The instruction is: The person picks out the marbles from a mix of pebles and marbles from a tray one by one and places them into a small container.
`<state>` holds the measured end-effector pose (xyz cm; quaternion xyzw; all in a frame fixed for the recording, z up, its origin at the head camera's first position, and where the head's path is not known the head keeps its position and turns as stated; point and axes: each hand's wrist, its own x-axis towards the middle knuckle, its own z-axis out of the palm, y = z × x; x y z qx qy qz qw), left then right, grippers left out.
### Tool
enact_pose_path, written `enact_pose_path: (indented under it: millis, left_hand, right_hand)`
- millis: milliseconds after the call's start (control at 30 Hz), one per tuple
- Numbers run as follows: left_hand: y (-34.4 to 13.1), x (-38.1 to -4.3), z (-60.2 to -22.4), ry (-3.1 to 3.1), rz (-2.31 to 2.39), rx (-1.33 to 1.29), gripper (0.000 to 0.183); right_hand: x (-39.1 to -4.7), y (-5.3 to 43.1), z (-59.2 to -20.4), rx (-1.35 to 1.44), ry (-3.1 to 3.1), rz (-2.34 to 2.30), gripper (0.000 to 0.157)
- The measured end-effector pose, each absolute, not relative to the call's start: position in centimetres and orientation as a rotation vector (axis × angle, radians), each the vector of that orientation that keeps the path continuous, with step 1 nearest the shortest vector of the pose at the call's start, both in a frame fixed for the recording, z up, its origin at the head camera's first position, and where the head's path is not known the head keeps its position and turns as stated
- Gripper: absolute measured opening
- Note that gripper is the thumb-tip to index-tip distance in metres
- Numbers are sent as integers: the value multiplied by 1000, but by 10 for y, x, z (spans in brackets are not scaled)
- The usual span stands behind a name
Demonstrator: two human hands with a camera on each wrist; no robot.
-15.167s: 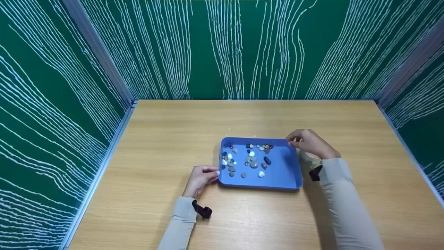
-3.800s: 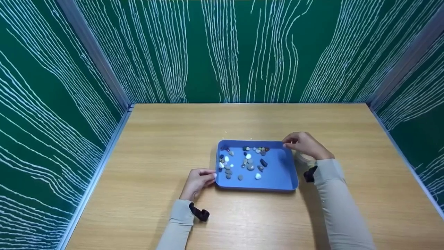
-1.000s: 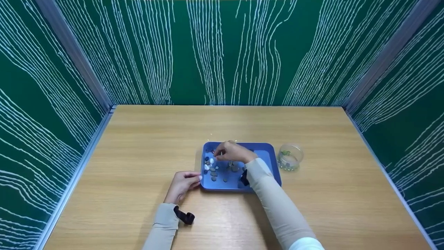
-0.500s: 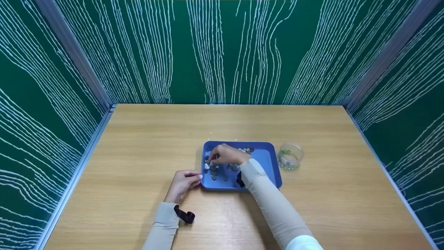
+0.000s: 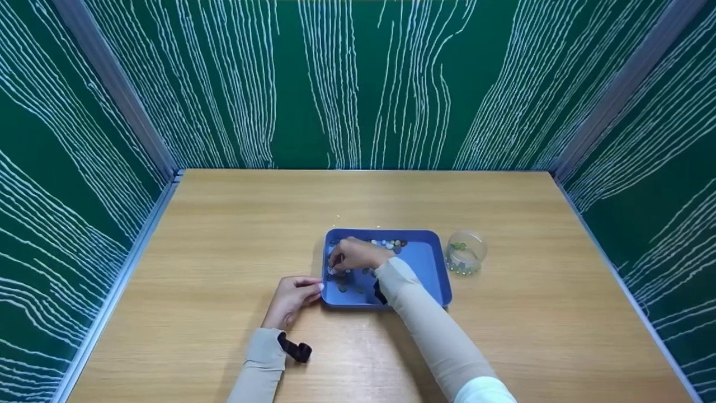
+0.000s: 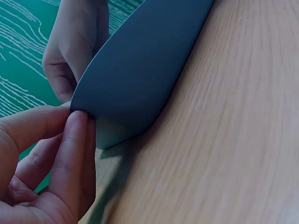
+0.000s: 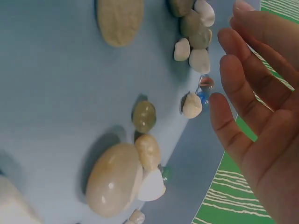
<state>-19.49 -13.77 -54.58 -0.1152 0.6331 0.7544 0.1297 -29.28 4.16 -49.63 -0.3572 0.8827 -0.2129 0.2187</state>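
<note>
A blue rectangular tray (image 5: 426,274) lies on the table with small pebbles and glassy beads in it. My left hand (image 5: 292,299) pinches its left wall near the front corner; in the left wrist view the thumb and fingers meet at the rim. My right hand (image 5: 358,254) reaches into the tray's left part, its fingertips down at a white pebble (image 5: 332,271). Whether they grip it is hidden. In the right wrist view that hand's loosely bent fingers (image 7: 233,77) hover beside a cluster of pebbles, and a large smooth pebble (image 7: 112,179) lies nearby.
To the right of the tray stands a clear round container (image 5: 467,252) with green beads in it. Tiny pale specks lie on the wooden table (image 5: 251,224) behind the tray. Green walls with white lines enclose the back and sides.
My right hand has left the tray's far right corner and gone into its left part. Over the last second it moved farther left and slightly nearer. The left hand still holds the rim.
</note>
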Motion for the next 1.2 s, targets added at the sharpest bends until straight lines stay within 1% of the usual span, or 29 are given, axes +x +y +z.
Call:
enact_pose_path:
  millis: [300, 700, 933, 1133, 1200]
  left_hand:
    - [-142, -193, -545, 1845, 2193, -355, 31]
    - [-147, -190, -546, 1806, 2210, -357, 29]
    - [-144, -191, -545, 1806, 2219, -371, 29]
    - [-141, -193, -547, 1780, 2213, -335, 24]
    - [-138, -194, -548, 1798, 2216, -336, 26]
  right_hand:
    - [-292, 29, -500, -1062, 2428, -520, 12]
    - [-289, 20, -505, -1123, 2454, -448, 13]
    - [-289, 20, -505, -1093, 2458, -416, 11]
    - [-288, 25, -502, -1095, 2468, -406, 11]
    - [-288, 27, -502, -1095, 2466, -413, 10]
